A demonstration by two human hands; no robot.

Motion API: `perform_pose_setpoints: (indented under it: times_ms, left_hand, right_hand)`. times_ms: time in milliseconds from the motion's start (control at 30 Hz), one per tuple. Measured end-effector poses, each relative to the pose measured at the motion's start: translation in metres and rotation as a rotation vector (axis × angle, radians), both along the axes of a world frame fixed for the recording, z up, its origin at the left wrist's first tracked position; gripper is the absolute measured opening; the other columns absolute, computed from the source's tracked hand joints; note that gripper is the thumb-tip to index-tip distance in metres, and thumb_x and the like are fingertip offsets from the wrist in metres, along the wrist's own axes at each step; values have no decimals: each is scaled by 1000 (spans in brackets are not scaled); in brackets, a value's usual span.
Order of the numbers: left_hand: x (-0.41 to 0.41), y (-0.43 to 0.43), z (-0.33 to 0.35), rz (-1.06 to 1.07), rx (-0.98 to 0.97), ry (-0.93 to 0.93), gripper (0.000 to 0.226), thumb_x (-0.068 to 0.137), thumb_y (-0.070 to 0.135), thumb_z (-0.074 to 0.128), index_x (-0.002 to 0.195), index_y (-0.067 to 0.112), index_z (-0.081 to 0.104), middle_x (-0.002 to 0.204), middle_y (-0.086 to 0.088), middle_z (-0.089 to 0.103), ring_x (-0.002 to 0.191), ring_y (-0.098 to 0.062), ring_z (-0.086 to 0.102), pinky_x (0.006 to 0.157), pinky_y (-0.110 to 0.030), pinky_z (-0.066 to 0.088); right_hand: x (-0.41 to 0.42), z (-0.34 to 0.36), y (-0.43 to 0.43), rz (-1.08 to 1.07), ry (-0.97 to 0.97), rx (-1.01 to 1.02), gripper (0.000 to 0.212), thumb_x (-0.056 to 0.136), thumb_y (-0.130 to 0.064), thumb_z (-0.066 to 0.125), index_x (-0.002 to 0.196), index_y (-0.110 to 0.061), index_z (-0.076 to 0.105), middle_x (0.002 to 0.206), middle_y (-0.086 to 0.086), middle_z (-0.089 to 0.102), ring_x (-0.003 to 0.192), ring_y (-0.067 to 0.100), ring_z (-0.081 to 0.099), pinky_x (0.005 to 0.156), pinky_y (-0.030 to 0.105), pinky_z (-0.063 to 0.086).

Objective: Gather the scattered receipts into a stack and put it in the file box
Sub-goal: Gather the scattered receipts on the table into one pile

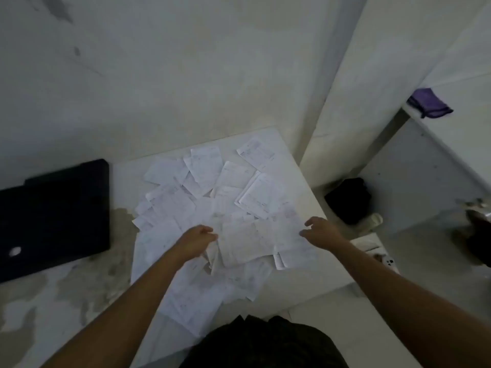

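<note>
View from above, looking down at a pale concrete floor [66, 288] in the corner of a dim room with bare whitish walls. A square white surface [313, 277] lies low in the middle, its far corner pointing towards the wall corner.

Just beyond the left edge of the surface, on the floor, sits a flat black rectangular box [53, 216] with a small white oval mark near its near end.

Many white paper receipts [233, 197] lie loose and overlapping over most of the surface, from the far corner down to the near edge. A few stick out over the left edge.

Two bare forearms reach in from the bottom of the view. The left hand [196, 241] is over the middle of the surface, its fingers curled round a small bunch of receipts that droops below the palm. The right hand [322, 233] is at the right edge of the surface, its fingers bent over the side of one larger sheet. The blur hides whether they pinch the sheet or only touch it.

A dark bag [348, 200] slumps on the floor beyond the right edge. A purple cloth [429, 102] hangs over a ledge at upper right.
</note>
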State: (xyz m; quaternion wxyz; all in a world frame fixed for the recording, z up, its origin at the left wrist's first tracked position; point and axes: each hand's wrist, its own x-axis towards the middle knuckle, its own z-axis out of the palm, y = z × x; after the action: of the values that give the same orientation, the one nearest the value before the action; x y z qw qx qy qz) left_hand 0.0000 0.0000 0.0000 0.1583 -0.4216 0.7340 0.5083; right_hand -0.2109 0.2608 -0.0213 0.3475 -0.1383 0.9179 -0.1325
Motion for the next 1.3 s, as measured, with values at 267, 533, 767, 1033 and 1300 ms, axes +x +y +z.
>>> perform_pose_setpoints:
  times_ms: [267, 533, 767, 1033, 1300]
  left_hand:
    - [5, 41, -35, -138, 1, -159, 68, 92, 39, 60, 150, 19, 30, 156, -7, 33, 140, -23, 36, 112, -32, 28]
    - [21, 59, -48, -238, -60, -123, 69, 94, 36, 59, 151, 16, 26, 162, -1, 13, 146, -17, 20, 116, -29, 17]
    - [30, 73, -64, -190, -79, -60, 69, 93, 30, 61, 151, 15, 26, 163, 6, -2, 147, -12, 12, 118, -30, 18]
    - [35, 79, -70, -160, -100, -23, 66, 93, 28, 61, 150, 18, 27, 163, 7, -3, 148, -10, 7, 121, -42, 17]
    - [37, 84, -69, -92, -80, 16, 65, 92, 24, 63, 148, 20, 30, 162, 9, 1, 146, -7, 9, 122, -41, 15]
  right_hand:
    - [19, -25, -8, -174, 120, 76, 87, 76, -53, 76, 137, -11, 31, 136, 15, 37, 126, 38, 41, 85, 47, 47]
    - [22, -46, -7, -364, 2, -128, 29, 80, -29, 74, 89, -15, 50, 84, 2, 54, 70, 21, 56, 55, 28, 39]
    - [6, -51, 16, -578, 42, -361, 18, 88, -22, 66, 76, -13, 57, 72, 1, 58, 65, 19, 56, 50, 22, 34]
    - [-11, -44, 40, -872, -167, -661, 24, 93, -35, 64, 102, -13, 68, 92, 0, 69, 81, 19, 64, 65, 28, 49]
    - [11, -38, -35, 0, -108, -458, 22, 79, -26, 79, 91, -11, 68, 138, 8, 52, 121, 22, 53, 98, 28, 41]
